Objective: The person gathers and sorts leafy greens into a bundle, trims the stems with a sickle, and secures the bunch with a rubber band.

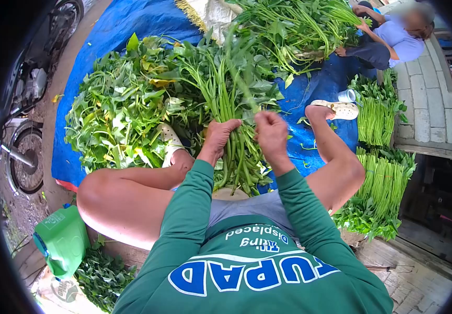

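Note:
My left hand (218,137) is closed around a bunch of long-stemmed leafy greens (225,99) that look like water spinach. The leaves point away from me and the cut ends hang between my knees. Just to the right, my right hand (272,133) is closed on a single green stalk (248,94), which rises from the fist and is smeared by motion. A big loose heap of the same greens (116,104) lies on the left, partly over my left sandal (168,140).
Blue tarp (71,141) lies under the greens. Tied bundles (380,178) are stacked at right, near a white cup (346,96). Another person (401,39) handles a second heap (299,31) at top right. A green jug (61,240) and a motorcycle (27,152) stand left.

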{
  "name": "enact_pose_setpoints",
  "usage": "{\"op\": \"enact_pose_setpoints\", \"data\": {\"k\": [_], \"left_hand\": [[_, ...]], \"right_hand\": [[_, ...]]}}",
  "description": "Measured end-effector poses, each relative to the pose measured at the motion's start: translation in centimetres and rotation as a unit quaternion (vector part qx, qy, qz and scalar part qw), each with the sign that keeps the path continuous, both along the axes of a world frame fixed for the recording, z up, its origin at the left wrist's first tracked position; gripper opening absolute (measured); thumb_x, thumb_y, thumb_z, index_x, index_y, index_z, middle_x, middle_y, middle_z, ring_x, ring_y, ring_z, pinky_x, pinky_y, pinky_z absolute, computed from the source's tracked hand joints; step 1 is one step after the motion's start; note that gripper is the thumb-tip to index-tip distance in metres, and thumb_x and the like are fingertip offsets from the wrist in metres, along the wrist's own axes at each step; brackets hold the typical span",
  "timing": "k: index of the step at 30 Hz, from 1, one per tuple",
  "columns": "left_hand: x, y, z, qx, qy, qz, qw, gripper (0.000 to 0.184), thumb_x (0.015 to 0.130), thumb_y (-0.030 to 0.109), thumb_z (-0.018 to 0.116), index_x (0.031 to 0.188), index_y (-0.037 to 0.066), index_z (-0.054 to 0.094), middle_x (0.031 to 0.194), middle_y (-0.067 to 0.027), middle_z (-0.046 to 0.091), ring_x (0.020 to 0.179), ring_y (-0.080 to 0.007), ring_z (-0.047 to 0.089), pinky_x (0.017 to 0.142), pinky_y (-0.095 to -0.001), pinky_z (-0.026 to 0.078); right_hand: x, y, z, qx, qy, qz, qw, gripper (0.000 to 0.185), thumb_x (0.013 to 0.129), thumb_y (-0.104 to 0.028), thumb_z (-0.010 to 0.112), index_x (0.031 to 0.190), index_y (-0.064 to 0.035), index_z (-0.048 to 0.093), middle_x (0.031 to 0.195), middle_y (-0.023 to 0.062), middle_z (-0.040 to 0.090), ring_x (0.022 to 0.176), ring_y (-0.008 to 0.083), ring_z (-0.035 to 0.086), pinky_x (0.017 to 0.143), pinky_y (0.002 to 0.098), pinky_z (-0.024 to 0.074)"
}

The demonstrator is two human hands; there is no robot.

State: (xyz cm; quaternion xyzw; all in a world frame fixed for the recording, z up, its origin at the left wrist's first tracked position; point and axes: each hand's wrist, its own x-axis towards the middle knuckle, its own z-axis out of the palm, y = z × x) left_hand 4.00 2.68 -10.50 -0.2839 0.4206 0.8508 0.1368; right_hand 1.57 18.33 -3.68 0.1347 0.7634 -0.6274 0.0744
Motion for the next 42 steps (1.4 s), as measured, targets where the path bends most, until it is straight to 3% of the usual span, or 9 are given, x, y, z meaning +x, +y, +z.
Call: {"op": "enact_pose_setpoints", "data": {"k": [8, 16, 21, 24, 27, 34, 38, 40, 42], "left_hand": [[1.6, -0.8, -4.8, 0.152, -0.105, -0.087, 0.979, 0.024, 0.096, 0.027, 0.083, 0.104, 0.006, 0.075, 0.086, -0.0066, 0.076, 0.073, -0.0205, 0.076, 0.065, -0.0396, 0.063], [2.7, 3.7, -5.6, -0.276, 0.008, 0.179, 0.944, 0.051, 0.077, 0.034, 0.096, 0.1, -0.004, 0.073, 0.092, -0.0084, 0.075, 0.077, -0.021, 0.068, 0.072, -0.0374, 0.056], [3.0, 0.4, -6.4, -0.257, -0.088, -0.047, 0.961, 0.03, 0.073, 0.022, 0.085, 0.078, -0.005, 0.07, 0.08, -0.01, 0.072, 0.07, -0.0212, 0.067, 0.068, -0.0408, 0.053], [2.4, 0.5, -2.5, -0.342, -0.043, -0.051, 0.938, 0.031, 0.072, 0.019, 0.08, 0.091, -0.004, 0.072, 0.085, -0.0154, 0.076, 0.076, -0.0269, 0.073, 0.075, -0.0412, 0.056], [1.5, 0.5, -1.4, -0.448, -0.024, -0.083, 0.89, 0.042, 0.074, 0.021, 0.08, 0.107, -0.003, 0.07, 0.096, -0.0205, 0.078, 0.087, -0.0332, 0.077, 0.084, -0.0422, 0.058], [0.9, -0.9, 4.6, -0.265, 0.04, -0.147, 0.952, 0.034, 0.077, 0.012, 0.079, 0.106, -0.001, 0.07, 0.09, -0.0077, 0.073, 0.077, -0.0188, 0.071, 0.073, -0.0352, 0.058], [0.9, -3.0, 4.1, -0.22, 0.0, -0.143, 0.965, 0.026, 0.081, 0.01, 0.079, 0.103, -0.001, 0.072, 0.087, -0.0074, 0.072, 0.069, -0.0173, 0.069, 0.062, -0.0334, 0.056], [1.2, -4.9, 5.8, -0.234, -0.029, -0.101, 0.966, 0.026, 0.082, 0.011, 0.08, 0.103, -0.002, 0.072, 0.086, -0.0078, 0.072, 0.066, -0.017, 0.069, 0.06, -0.0321, 0.056], [0.6, -6.5, 7.6, -0.248, -0.031, -0.03, 0.968, 0.025, 0.084, 0.012, 0.082, 0.102, -0.002, 0.072, 0.084, -0.0074, 0.072, 0.064, -0.017, 0.069, 0.059, -0.0309, 0.056]], "right_hand": [[3.2, 0.5, -6.3, 0.013, -0.255, 0.054, 0.965, 0.022, 0.105, -0.024, 0.072, 0.104, -0.0027, 0.077, 0.082, -0.0001, 0.07, 0.063, 0.0088, 0.059, 0.055, 0.0266, 0.0487], [5.4, -0.6, -9.8, 0.105, -0.193, 0.114, 0.969, 0.032, 0.108, -0.029, 0.067, 0.103, -0.0006, 0.079, 0.075, -0.0003, 0.065, 0.063, 0.0103, 0.052, 0.059, 0.0325, 0.0429], [3.1, 0.0, -7.2, 0.274, -0.149, 0.407, 0.859, 0.033, 0.098, -0.028, 0.071, 0.111, 0.001, 0.08, 0.087, 0.0115, 0.077, 0.073, 0.02, 0.067, 0.072, 0.0391, 0.0557], [-1.3, -1.7, -4.5, 0.179, 0.056, 0.084, 0.979, 0.031, 0.094, -0.029, 0.068, 0.104, -0.0013, 0.079, 0.096, 0.0254, 0.076, 0.093, 0.0408, 0.075, 0.087, 0.0469, 0.0583], [-6.6, -3.6, -5.3, 0.197, 0.106, 0.056, 0.973, 0.037, 0.096, -0.024, 0.073, 0.121, 0.0028, 0.076, 0.098, 0.015, 0.079, 0.077, 0.0197, 0.071, 0.075, 0.0372, 0.0588], [-7.6, -4.9, -9.1, -0.1, 0.013, -0.099, 0.99, 0.033, 0.1, -0.007, 0.064, 0.129, 0.0062, 0.073, 0.114, 0.0137, 0.081, 0.103, 0.0152, 0.072, 0.091, 0.0316, 0.0567], [-9.0, -6.8, -11.9, -0.045, 0.047, 0.059, 0.996, 0.037, 0.104, -0.01, 0.066, 0.136, 0.0088, 0.069, 0.128, 0.0159, 0.076, 0.115, 0.0215, 0.07, 0.101, 0.0296, 0.0543], [-10.8, -4.5, -8.4, -0.269, -0.12, 0.18, 0.939, 0.03, 0.102, -0.015, 0.07, 0.13, -0.0039, 0.075, 0.11, 0.0073, 0.078, 0.095, 0.0172, 0.074, 0.083, 0.0318, 0.0611], [-13.5, -2.0, -7.0, -0.161, -0.03, 0.06, 0.985, 0.024, 0.101, -0.017, 0.071, 0.123, -0.0078, 0.076, 0.094, 0.0001, 0.074, 0.076, 0.0116, 0.067, 0.07, 0.0284, 0.0576]]}}
